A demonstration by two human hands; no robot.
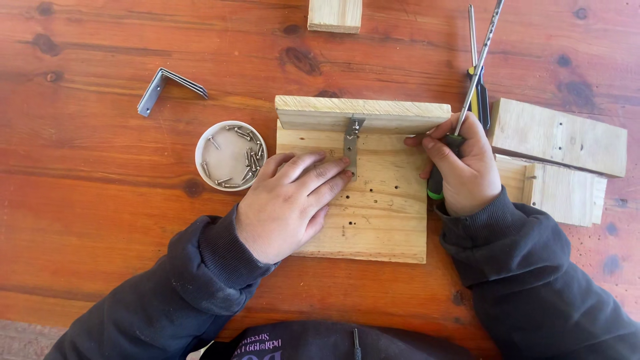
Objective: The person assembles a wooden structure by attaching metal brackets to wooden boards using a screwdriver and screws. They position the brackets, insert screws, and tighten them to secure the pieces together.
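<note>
While the left hand (290,200) is laid flat with fingers spread on the near wooden board (373,220), fingertips beside the metal bracket (351,148), a screwdriver (467,100) is gripped in the closed right hand (463,167) at the board's right edge, its long shaft pointing far and slightly right over the tabletop (100,200).

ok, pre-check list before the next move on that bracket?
1. Angle bracket seated in the corner of the two boards: ok.
2. Left hand flat on the base board, fingertips at the bracket: ok.
3. Right hand gripping the screwdriver: ok.
4. Screwdriver tip on a screw: not ok, shaft points away.
5. Screws in the white dish: ok.
6. Screw in bracket hole: cannot tell.
</note>
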